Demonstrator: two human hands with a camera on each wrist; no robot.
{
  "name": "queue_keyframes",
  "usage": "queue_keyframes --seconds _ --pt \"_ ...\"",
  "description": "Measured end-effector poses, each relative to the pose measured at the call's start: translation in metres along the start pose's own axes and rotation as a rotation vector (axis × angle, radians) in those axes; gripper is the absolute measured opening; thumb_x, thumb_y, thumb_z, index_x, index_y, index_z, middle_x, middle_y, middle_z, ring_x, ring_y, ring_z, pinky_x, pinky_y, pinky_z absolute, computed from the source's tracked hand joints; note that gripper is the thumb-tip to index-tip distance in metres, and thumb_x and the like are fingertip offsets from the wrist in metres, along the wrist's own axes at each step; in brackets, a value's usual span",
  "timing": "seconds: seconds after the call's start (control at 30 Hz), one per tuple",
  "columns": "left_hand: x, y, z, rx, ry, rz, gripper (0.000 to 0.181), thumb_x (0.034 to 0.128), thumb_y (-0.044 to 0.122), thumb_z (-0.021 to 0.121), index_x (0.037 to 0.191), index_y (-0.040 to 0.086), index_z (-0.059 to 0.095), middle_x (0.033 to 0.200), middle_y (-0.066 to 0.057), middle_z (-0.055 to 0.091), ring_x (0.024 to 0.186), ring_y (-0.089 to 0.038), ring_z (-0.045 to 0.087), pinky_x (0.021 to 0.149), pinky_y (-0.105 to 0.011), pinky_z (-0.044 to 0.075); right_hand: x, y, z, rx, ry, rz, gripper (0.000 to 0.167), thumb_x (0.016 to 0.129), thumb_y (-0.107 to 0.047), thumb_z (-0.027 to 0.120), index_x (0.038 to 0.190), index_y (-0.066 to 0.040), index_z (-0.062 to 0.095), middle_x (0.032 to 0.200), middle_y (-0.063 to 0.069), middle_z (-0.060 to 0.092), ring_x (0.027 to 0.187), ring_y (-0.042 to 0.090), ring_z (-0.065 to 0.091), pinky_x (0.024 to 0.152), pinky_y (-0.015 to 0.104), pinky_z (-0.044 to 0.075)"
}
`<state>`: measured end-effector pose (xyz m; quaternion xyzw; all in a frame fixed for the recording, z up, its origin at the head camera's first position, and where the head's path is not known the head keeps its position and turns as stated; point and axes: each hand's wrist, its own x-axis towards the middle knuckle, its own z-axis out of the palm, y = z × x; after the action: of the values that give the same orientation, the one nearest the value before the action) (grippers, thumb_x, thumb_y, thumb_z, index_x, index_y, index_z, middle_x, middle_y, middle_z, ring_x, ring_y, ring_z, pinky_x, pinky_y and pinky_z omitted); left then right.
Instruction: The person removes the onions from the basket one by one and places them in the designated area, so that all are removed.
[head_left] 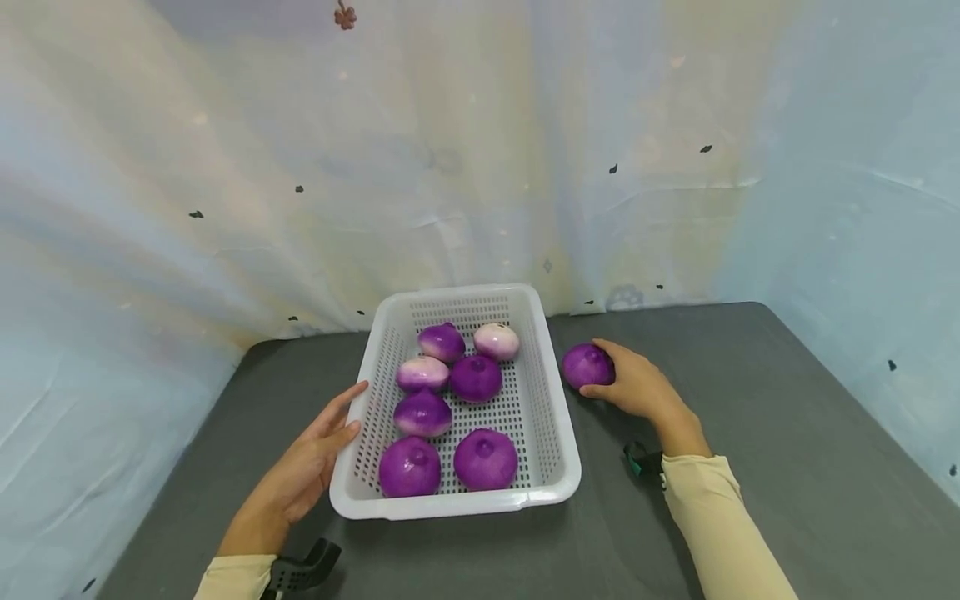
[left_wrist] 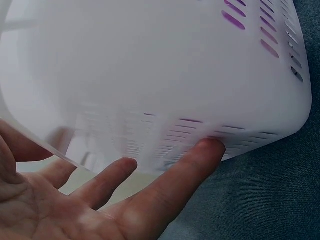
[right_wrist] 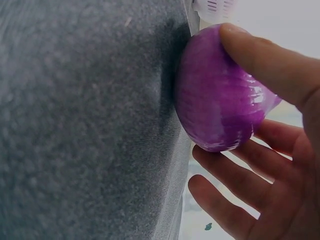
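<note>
A white slotted plastic basket (head_left: 567,467) stands on the dark grey table with several purple onions (head_left: 486,459) in it, some of them pale on one side. Along the basket's left wall, my left hand (head_left: 303,467) touches the outside with extended fingers; the left wrist view shows a fingertip (left_wrist: 210,147) against the slotted side. To the right of the basket, a separate purple onion (head_left: 588,367) sits on the table. My right hand (head_left: 637,385) holds this onion (right_wrist: 220,95) between thumb and fingers, its underside at the cloth.
The grey cloth-covered table (head_left: 750,400) extends on both sides of the basket. A pale patterned curtain (head_left: 480,167) hangs behind the table's far edge and around its sides. Dark straps and devices (head_left: 303,568) sit at both wrists.
</note>
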<state>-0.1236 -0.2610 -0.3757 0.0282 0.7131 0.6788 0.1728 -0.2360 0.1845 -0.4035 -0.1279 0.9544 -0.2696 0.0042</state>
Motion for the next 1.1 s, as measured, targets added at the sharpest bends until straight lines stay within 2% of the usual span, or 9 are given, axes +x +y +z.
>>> queue_keyframes --seconds 0.2,0.43,0.87,1.1 --pt "0.0013 -0.0021 0.0005 -0.024 -0.013 0.001 0.062 0.1073 0.031 0.043 0.160 0.033 0.010 0.166 -0.011 0.013 0.123 -0.016 0.056 0.091 -0.040 0.054 -0.0004 0.0020 -0.0009 -0.013 -0.006 0.007 0.084 0.085 -0.038 0.078 0.150 -0.002 0.038 0.147 0.026 0.048 0.129 0.047 0.050 0.101 0.063 0.042" --pt "0.0002 -0.0024 -0.0003 -0.029 0.013 -0.009 0.061 0.1075 0.031 0.042 0.159 0.033 0.011 0.165 -0.011 0.014 0.125 -0.019 0.055 0.091 -0.042 0.053 0.0015 0.0001 -0.0008 -0.003 -0.021 -0.003 0.085 0.086 -0.041 0.077 0.150 -0.002 0.037 0.147 0.027 0.048 0.129 0.047 0.050 0.101 0.063 0.042" --pt "0.0006 -0.0048 0.0012 -0.033 -0.016 -0.015 0.062 0.1074 0.032 0.042 0.160 0.032 0.009 0.167 -0.011 0.010 0.131 -0.024 0.050 0.095 -0.043 0.051 -0.0029 0.0070 0.0025 -0.017 -0.039 0.019 0.089 0.085 -0.046 0.076 0.151 -0.002 0.036 0.144 0.030 0.049 0.126 0.049 0.053 0.098 0.064 0.043" --pt "0.0019 -0.0018 -0.0001 -0.037 0.020 -0.007 0.061 0.1068 0.032 0.044 0.159 0.033 0.013 0.167 -0.008 0.012 0.135 -0.028 0.046 0.095 -0.044 0.051 0.0028 0.0023 0.0001 -0.020 -0.032 0.011 0.089 0.085 -0.047 0.076 0.151 -0.002 0.036 0.143 0.031 0.050 0.125 0.050 0.053 0.098 0.064 0.043"
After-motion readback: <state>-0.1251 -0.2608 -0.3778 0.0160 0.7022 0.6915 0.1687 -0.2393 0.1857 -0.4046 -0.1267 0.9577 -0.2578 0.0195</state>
